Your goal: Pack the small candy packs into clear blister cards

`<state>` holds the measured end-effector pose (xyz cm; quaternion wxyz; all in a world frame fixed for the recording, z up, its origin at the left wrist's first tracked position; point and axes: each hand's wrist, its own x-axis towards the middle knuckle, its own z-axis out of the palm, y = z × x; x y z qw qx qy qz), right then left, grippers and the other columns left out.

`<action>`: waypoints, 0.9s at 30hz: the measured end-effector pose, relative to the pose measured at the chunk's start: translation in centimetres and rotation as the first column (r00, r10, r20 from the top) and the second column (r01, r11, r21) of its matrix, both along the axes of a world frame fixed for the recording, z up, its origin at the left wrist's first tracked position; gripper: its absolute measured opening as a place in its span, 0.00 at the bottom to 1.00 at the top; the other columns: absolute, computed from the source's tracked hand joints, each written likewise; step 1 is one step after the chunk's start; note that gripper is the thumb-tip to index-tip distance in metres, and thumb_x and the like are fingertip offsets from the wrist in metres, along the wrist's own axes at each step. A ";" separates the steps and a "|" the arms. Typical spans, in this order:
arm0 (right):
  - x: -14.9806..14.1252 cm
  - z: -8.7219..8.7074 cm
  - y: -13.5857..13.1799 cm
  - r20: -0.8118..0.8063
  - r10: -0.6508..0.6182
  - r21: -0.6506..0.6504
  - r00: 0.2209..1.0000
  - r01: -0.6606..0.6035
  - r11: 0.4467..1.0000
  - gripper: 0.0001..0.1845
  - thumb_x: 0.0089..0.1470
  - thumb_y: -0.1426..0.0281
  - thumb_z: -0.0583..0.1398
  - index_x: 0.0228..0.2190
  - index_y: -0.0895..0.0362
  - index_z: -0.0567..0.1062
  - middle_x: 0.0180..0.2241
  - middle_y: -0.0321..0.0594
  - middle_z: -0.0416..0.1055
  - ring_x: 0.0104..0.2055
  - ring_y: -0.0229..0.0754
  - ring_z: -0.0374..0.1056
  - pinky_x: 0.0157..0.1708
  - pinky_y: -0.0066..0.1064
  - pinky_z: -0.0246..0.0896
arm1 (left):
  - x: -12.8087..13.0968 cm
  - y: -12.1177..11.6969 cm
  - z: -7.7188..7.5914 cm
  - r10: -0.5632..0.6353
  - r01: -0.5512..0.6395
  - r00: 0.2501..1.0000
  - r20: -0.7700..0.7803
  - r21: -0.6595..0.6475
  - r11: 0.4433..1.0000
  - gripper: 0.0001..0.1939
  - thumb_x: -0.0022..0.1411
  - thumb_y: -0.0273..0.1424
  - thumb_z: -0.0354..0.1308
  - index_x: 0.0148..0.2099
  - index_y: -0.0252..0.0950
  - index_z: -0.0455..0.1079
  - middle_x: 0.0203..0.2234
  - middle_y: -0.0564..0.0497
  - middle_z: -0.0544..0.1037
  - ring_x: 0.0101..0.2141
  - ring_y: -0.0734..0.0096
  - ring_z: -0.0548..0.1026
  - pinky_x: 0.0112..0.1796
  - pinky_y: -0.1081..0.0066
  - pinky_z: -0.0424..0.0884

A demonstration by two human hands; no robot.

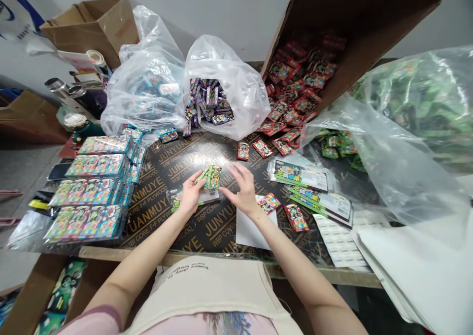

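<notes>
Between the fingers of my left hand (191, 192) are some small green candy packets (212, 177), held above the dark plywood table. My right hand (242, 186) is just to the right of them, its fingers apart and nothing in its grasp. Under my left hand lies a clear plastic sleeve with a printed card (201, 197). Beside my right wrist, a red packet (269, 203) rests partly on a white sheet (254, 234), and another red packet (296, 218) lies to its right.
Filled clear packs (86, 192) are stacked at left. Behind stand bags of blue packets (148, 98) and purple packets (210, 101), plus a tipped carton (354, 39) spilling red packets. Printed sleeves (299, 175), a sticker sheet (345, 241) and a bag of green packets (424, 108) are at right.
</notes>
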<state>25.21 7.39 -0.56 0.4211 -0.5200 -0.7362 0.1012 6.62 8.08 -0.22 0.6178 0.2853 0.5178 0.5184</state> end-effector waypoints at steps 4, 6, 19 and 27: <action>-2.3 0.4 -1.3 0.059 0.029 -0.013 0.998 -0.029 1.000 0.36 0.50 0.58 0.63 0.59 0.45 0.60 0.59 0.46 0.59 0.62 0.57 0.54 0.59 0.55 0.47 | 0.9 -0.2 1.1 0.032 0.007 0.988 -0.152 0.248 0.969 0.25 0.52 0.36 0.65 0.53 0.36 0.71 0.51 0.45 0.75 0.53 0.58 0.71 0.53 0.64 0.65; -2.8 0.4 -1.2 0.029 -0.004 -0.010 1.000 0.004 1.000 0.42 0.48 0.56 0.64 0.61 0.46 0.56 0.61 0.49 0.55 0.62 0.59 0.53 0.58 0.56 0.48 | 1.3 -0.3 1.7 0.009 0.001 0.999 -0.046 0.216 0.976 0.27 0.51 0.37 0.66 0.53 0.36 0.70 0.50 0.45 0.76 0.50 0.59 0.73 0.51 0.65 0.67; -1.1 0.2 -1.5 -0.278 0.079 -0.154 0.957 -0.126 0.980 0.46 0.40 0.67 0.66 0.59 0.51 0.53 0.55 0.46 0.61 0.56 0.51 0.62 0.57 0.44 0.57 | -3.5 0.0 0.4 -0.351 0.563 0.691 -0.631 0.167 0.809 0.36 0.46 0.43 0.67 0.56 0.35 0.68 0.54 0.38 0.71 0.57 0.47 0.65 0.58 0.50 0.54; 1.6 -0.5 -1.9 0.156 0.094 -0.187 0.983 -0.064 0.980 0.39 0.46 0.63 0.65 0.59 0.51 0.59 0.55 0.48 0.65 0.56 0.57 0.60 0.54 0.51 0.50 | -4.8 -0.3 -1.8 -0.202 0.812 0.144 -0.969 -0.001 0.584 0.61 0.39 0.35 0.69 0.69 0.36 0.37 0.54 0.39 0.68 0.53 0.49 0.66 0.57 0.50 0.51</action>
